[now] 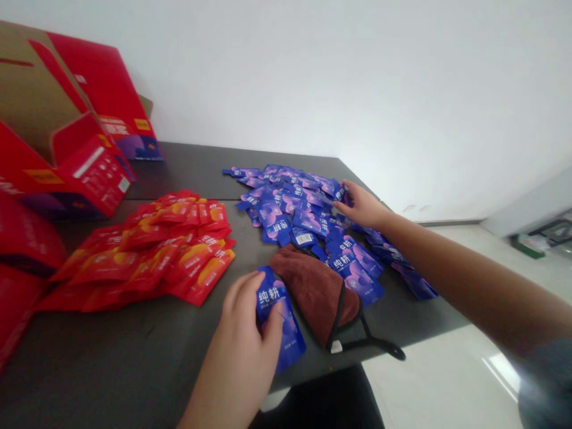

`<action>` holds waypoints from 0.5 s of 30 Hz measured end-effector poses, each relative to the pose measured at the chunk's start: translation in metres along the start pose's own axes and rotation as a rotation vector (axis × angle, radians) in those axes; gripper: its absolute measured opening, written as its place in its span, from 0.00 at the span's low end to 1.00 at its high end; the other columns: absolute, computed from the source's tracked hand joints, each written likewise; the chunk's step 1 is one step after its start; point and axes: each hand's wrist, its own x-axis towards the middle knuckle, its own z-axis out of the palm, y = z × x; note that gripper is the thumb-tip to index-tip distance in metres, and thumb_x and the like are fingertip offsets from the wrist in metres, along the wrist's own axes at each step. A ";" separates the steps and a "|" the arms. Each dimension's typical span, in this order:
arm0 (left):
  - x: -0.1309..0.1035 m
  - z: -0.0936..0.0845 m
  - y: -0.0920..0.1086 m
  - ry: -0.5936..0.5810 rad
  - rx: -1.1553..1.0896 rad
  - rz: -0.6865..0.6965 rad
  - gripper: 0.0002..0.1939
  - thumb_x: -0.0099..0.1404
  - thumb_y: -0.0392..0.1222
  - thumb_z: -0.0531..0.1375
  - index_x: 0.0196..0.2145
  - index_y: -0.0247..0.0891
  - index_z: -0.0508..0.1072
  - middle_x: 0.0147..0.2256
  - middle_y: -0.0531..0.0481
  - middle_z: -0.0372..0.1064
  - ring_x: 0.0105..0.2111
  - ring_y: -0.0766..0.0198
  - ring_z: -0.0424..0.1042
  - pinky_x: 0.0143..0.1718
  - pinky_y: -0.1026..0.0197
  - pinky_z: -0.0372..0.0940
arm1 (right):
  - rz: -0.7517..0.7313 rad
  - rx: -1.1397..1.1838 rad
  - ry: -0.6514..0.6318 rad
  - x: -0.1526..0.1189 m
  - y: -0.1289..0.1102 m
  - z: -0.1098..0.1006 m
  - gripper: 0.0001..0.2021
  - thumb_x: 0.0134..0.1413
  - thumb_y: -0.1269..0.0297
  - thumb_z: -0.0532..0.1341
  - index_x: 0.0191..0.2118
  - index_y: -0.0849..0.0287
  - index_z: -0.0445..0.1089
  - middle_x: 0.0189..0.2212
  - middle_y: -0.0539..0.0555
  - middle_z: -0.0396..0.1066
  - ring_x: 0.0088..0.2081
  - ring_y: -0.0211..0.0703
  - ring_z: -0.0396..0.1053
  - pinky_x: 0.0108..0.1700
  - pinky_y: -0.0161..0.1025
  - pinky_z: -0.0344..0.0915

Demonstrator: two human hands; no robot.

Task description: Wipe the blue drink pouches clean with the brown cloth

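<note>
My left hand (243, 319) grasps a pouch (291, 341), cloth (308, 286) just rightward; my right hand (365, 207) is at the pile (286, 202), grip unclear.

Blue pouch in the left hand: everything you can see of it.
The blue pouch is roughly rectangular and looks like smooth plastic or foil film, with large white Chinese characters near its upper end and pinkish-purple rounded artwork below. It slants, its lower end toward the table's near edge. The left hand grips it from the left side, thumb across its front, hiding part of it. The brown cloth item lies just beside it. Whether it touches the table is unclear.
</note>
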 end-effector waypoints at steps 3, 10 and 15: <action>0.000 0.001 -0.001 0.028 0.006 0.025 0.22 0.76 0.48 0.58 0.63 0.38 0.69 0.62 0.36 0.68 0.61 0.45 0.73 0.60 0.40 0.74 | 0.127 -0.049 0.101 -0.013 0.012 -0.032 0.37 0.70 0.41 0.57 0.71 0.66 0.59 0.59 0.72 0.75 0.54 0.64 0.75 0.55 0.54 0.71; -0.001 0.003 -0.004 0.056 -0.012 0.034 0.21 0.76 0.48 0.58 0.62 0.38 0.70 0.62 0.35 0.68 0.61 0.42 0.73 0.61 0.37 0.74 | 0.271 -0.161 -0.038 -0.063 0.037 -0.033 0.23 0.62 0.46 0.65 0.42 0.66 0.78 0.38 0.72 0.80 0.40 0.66 0.78 0.42 0.53 0.72; 0.002 0.005 -0.002 0.059 0.062 0.064 0.23 0.77 0.47 0.56 0.64 0.33 0.68 0.63 0.31 0.66 0.62 0.40 0.71 0.62 0.36 0.73 | 0.156 -0.120 0.016 -0.101 0.004 -0.033 0.24 0.70 0.51 0.60 0.59 0.66 0.76 0.59 0.71 0.76 0.62 0.66 0.74 0.64 0.55 0.68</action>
